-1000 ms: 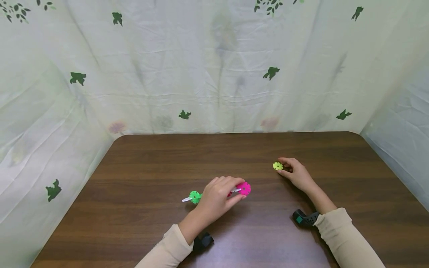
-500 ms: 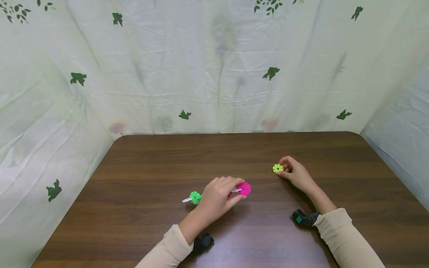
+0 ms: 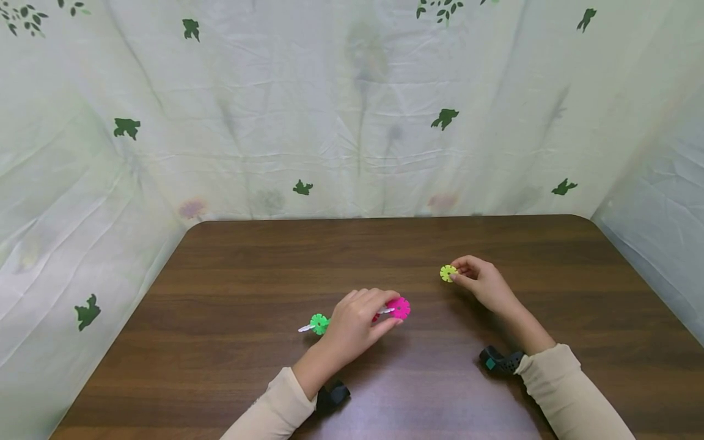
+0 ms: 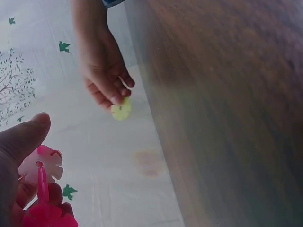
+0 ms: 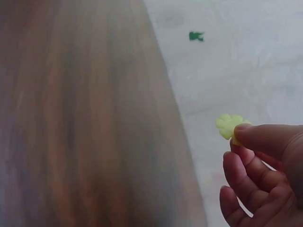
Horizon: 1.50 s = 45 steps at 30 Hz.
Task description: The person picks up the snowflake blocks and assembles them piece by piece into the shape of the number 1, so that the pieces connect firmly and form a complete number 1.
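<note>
In the head view my left hand [image 3: 354,324] holds a chain of notched plastic discs joined edge to edge. A green disc [image 3: 319,324] and a white one stick out at its left, and a pink disc [image 3: 399,308] shows beyond the fingertips at its right. The hand hides the chain's middle; the left wrist view shows a white disc [image 4: 31,170] and pink ones by the thumb. To the right and farther back, my right hand [image 3: 484,282] pinches a single yellow notched disc [image 3: 447,273] between thumb and fingers. The yellow disc is apart from the chain.
A brown wooden table [image 3: 247,263] lies under both hands. Behind it and at its sides hangs a pale curtain [image 3: 352,122] with green leaf-like prints. Each wrist wears a black camera band [image 3: 500,360] below a beige sleeve.
My right hand has shifted slightly left with the yellow disc, which has turned a little and shows more of its face. My left hand and its chain have stayed nearly still.
</note>
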Motion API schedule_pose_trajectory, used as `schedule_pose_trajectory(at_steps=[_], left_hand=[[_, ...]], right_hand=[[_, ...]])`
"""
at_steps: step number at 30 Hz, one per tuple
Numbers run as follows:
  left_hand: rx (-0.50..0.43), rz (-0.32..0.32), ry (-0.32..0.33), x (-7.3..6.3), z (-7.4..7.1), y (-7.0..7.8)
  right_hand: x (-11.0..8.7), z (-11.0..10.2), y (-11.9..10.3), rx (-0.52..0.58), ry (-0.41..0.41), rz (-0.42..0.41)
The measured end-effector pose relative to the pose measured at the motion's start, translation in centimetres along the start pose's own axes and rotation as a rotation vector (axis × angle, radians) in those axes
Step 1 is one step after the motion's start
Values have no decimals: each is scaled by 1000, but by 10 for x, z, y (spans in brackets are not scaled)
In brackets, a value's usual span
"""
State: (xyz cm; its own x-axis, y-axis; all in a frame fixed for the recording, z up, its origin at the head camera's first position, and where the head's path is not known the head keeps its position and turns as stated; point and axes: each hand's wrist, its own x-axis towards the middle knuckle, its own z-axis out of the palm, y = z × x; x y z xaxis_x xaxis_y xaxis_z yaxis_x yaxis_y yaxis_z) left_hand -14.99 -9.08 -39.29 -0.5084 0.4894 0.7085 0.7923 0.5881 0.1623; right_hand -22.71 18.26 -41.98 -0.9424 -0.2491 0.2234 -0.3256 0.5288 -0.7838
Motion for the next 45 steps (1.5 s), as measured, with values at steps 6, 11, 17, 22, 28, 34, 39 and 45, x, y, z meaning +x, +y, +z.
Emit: schedule_pose_trajectory(at_steps=[6,11,17,22,28,34,39,45], left_hand=[[3,-3,5,1,-1,-1],[0,-15,1,2,-3,-1],[-18,-42,-2,1,-4,0],[-20,-40,11,1,-3,-2],[-33,-39,18,1,-3,-2],[-40,-19,23,1,-3,-1],[-53,-12,26,1,-2,0],[-73,-27,34,2,-4,2]], right_hand=[[-3,0,-23,73,-42,-45],[-9,1,-48,121,-80,-72],[-17,3,-70,142,-117,-139],[-21,8,-72,141,-161,-224],[-27,14,-80,130,-201,-279],[-28,20,-80,117,-187,-366],[-29,22,-81,115,-138,-454],[-30,23,-89,113,-77,-583]])
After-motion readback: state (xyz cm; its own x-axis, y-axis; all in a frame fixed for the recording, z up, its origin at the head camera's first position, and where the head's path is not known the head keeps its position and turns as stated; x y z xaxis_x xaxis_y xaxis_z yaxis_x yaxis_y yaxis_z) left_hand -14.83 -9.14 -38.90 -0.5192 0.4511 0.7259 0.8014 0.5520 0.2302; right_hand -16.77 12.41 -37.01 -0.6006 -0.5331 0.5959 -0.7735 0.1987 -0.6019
